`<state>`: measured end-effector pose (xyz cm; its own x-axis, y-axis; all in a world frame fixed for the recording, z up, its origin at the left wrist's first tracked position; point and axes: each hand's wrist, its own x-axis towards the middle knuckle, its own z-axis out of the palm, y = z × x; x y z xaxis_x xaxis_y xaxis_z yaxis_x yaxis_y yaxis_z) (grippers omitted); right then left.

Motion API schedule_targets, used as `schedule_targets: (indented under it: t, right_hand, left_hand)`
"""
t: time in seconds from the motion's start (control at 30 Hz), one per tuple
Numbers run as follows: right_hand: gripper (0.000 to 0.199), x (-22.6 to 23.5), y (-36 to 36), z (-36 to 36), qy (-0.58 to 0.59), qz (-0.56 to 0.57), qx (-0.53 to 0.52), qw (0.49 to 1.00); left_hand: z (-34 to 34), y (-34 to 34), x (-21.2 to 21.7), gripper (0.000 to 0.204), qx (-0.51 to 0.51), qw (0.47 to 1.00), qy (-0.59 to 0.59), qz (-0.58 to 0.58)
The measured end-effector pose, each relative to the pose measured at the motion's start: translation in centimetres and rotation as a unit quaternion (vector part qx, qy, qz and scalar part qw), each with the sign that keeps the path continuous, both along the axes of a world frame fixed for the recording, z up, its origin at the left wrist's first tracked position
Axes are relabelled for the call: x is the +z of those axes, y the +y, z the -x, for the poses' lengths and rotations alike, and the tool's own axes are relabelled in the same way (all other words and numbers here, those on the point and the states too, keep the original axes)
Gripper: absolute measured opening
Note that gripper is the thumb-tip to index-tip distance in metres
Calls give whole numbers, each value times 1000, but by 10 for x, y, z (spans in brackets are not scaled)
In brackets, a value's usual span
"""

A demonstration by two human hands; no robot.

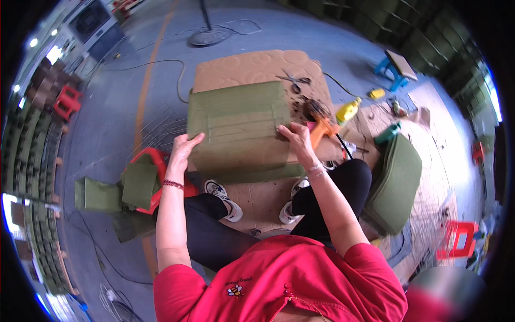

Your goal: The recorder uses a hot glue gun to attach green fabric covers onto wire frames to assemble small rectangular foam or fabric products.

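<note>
A green fabric-like panel (241,110), rectangular with raised lines across it and smeared by motion, is held up in front of me. My left hand (186,152) grips its left edge, with the thumb on top. On the right edge my right hand (298,142) pinches it, the fingers partly hidden beneath. Below and behind the panel is a low work surface topped with brown cardboard (236,64). Scissors (296,80) lie on that surface beyond my right hand. Close to the right hand rests an orange tool (323,129), partly covered.
To the right are a yellow bottle (348,110), a green bottle (387,134) and a stack of green panels (397,182). Green pieces (140,185) hang over a red stool (155,155) at left. A blue stool (396,70) and a stand base (210,36) stand farther off.
</note>
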<state>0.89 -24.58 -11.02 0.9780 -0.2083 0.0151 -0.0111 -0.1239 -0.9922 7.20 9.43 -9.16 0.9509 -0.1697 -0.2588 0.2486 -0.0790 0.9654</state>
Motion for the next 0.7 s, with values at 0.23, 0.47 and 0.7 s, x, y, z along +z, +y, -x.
schedule_targets:
  t: [0.23, 0.47, 0.7]
  right_hand:
    - [13, -23, -14, 0, -11, -152, -8, 988]
    - [17, -20, -24, 2, 12, -63, -32, 997]
    - [17, -38, -17, -12, -4, -139, -1, 990]
  left_hand:
    - [-5, -7, -11, 36, -9, 1000, -6, 27]
    - [-6, -21, -10, 28, -18, 999, -30, -4]
    - [-10, -8, -18, 28, -13, 998, -49, -43]
